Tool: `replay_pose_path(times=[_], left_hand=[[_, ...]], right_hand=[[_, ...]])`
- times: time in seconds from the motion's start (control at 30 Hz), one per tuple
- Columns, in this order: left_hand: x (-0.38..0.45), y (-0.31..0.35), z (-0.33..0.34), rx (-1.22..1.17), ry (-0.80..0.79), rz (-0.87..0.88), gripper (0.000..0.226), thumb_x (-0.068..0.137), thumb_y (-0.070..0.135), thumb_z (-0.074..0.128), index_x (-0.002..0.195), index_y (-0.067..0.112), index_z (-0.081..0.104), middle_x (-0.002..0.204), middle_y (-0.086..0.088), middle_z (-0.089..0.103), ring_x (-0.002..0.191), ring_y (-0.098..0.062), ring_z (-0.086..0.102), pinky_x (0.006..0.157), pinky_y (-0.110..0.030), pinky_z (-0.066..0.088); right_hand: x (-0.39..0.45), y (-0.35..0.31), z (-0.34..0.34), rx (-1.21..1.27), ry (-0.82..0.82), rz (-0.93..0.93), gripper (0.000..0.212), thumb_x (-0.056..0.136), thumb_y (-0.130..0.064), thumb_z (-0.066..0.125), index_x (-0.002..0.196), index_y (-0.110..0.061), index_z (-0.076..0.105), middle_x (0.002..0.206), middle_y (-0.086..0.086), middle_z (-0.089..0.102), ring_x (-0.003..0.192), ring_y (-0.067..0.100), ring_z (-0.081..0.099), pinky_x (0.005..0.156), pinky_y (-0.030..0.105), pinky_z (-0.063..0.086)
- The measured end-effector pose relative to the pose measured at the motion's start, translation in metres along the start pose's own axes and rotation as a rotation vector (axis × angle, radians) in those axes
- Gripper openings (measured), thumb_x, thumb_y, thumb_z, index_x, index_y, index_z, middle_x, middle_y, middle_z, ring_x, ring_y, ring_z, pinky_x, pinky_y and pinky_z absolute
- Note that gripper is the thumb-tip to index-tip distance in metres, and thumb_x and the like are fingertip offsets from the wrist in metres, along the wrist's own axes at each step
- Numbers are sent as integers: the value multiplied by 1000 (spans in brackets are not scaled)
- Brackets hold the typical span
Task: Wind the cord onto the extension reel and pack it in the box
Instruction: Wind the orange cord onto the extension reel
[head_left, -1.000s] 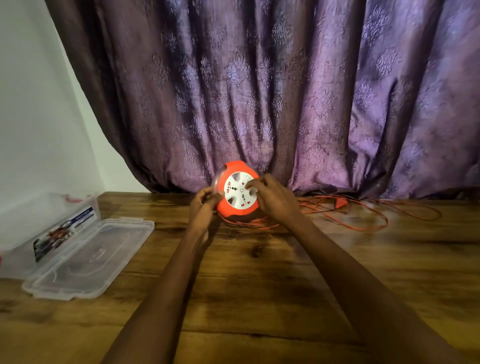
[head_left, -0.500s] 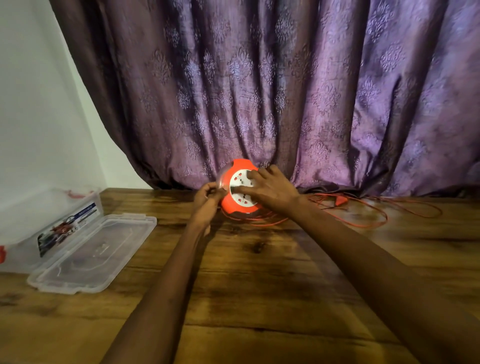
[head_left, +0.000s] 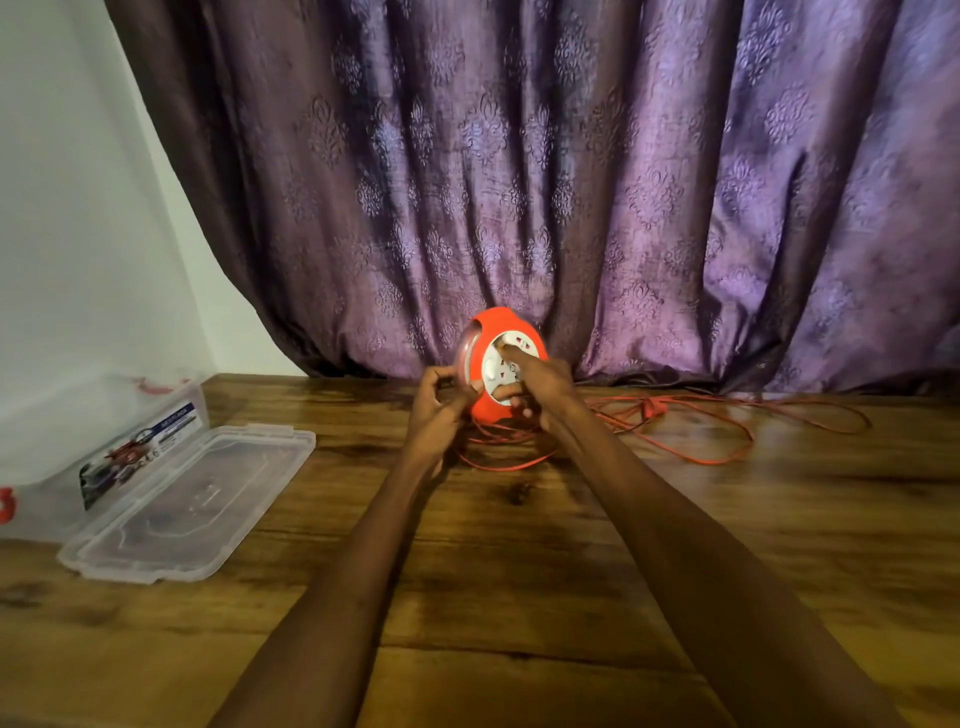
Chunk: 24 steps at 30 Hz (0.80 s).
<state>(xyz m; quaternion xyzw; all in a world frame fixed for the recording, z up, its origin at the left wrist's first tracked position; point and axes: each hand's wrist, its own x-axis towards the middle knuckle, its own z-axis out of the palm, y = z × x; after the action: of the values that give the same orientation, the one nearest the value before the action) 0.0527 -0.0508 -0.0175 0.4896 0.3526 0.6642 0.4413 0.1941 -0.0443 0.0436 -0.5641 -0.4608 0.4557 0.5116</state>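
An orange extension reel (head_left: 491, 325) with a white socket face stands on edge at the far middle of the wooden table (head_left: 519, 571). My left hand (head_left: 436, 410) grips its left rim. My right hand (head_left: 540, 387) lies over the white face, fingers curled on it. The orange cord (head_left: 717, 431) trails from under the reel in loose loops to the right, with a plug lying in it. The clear plastic box (head_left: 104, 431) sits open at the far left, with its lid (head_left: 197, 499) lying flat beside it.
A purple patterned curtain (head_left: 571, 182) hangs right behind the reel along the table's back edge. A white wall (head_left: 78, 208) stands at the left behind the box.
My right hand has turned across the reel's white face from its upper right towards its lower right. The cord loop in front of the reel has shifted. The view has shifted slightly.
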Motion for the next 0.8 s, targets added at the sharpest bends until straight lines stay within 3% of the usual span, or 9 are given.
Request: replay_pose_path(times=[0.17, 0.23, 0.3, 0.37, 0.43, 0.5, 0.6, 0.7, 0.8], left_hand=[[5, -1, -4, 7, 82, -35, 19, 87, 15, 75, 100, 20, 62, 93, -2, 73, 87, -22, 63, 70, -36, 54], [8, -1, -7, -20, 124, -50, 18, 89, 14, 73, 103, 16, 62, 100, -12, 70, 90, -27, 61, 76, -43, 52], [11, 0, -11, -50, 144, -40, 15, 88, 13, 73, 102, 14, 66, 105, -23, 70, 91, -29, 60, 85, -54, 51], [14, 3, -16, -85, 147, -50, 15, 85, 17, 75, 98, 14, 70, 110, -33, 68, 93, -32, 60, 93, -64, 49], [16, 7, -21, -98, 133, -75, 21, 77, 28, 78, 93, 15, 73, 104, -29, 71, 91, -32, 60, 94, -66, 48], [17, 9, -24, -82, 127, -89, 24, 72, 34, 80, 88, 17, 74, 98, -23, 72, 88, -31, 62, 92, -65, 50], [18, 10, -26, -81, 170, -64, 11, 83, 23, 75, 88, 14, 72, 105, -29, 71, 91, -32, 60, 92, -63, 50], [19, 15, -27, -97, 229, -60, 6, 92, 14, 68, 86, 14, 68, 98, -23, 66, 86, -29, 54, 75, -48, 49], [20, 19, -30, -136, 247, -82, 8, 94, 11, 66, 87, 15, 64, 96, -18, 60, 77, -21, 55, 63, -32, 52]], right_hand=[[0, 7, -4, -23, -77, -25, 40, 91, -45, 63, 104, -7, 66, 61, 4, 73, 32, 11, 51, 33, 15, 32], [0, 8, -11, -373, 43, -250, 34, 90, -44, 62, 108, -15, 67, 77, 5, 76, 53, 21, 64, 49, 31, 51], [2, 12, -19, -810, 184, -591, 26, 88, -37, 60, 113, -29, 63, 104, 3, 71, 91, 28, 67, 77, 39, 54], [5, 12, -23, -1037, 64, -996, 31, 89, -25, 59, 119, -33, 61, 117, 3, 59, 105, 29, 59, 85, 40, 51], [10, 5, -28, -1221, -72, -1230, 36, 87, -21, 61, 121, -32, 62, 121, 3, 56, 107, 27, 55, 88, 39, 48], [11, -2, -30, -1327, -96, -1292, 33, 88, -25, 61, 120, -32, 62, 121, 2, 56, 107, 25, 53, 87, 38, 42], [4, 0, -35, -1209, -108, -1280, 21, 93, -38, 57, 109, -28, 67, 108, 2, 66, 99, 25, 61, 82, 37, 47], [-6, 15, -33, -1153, -106, -1268, 31, 89, -56, 59, 98, -28, 68, 95, -1, 73, 89, 23, 68, 69, 34, 50], [-12, 29, -28, -1126, -66, -1281, 23, 87, -47, 67, 96, -26, 71, 86, 1, 74, 83, 26, 68, 65, 34, 49]])
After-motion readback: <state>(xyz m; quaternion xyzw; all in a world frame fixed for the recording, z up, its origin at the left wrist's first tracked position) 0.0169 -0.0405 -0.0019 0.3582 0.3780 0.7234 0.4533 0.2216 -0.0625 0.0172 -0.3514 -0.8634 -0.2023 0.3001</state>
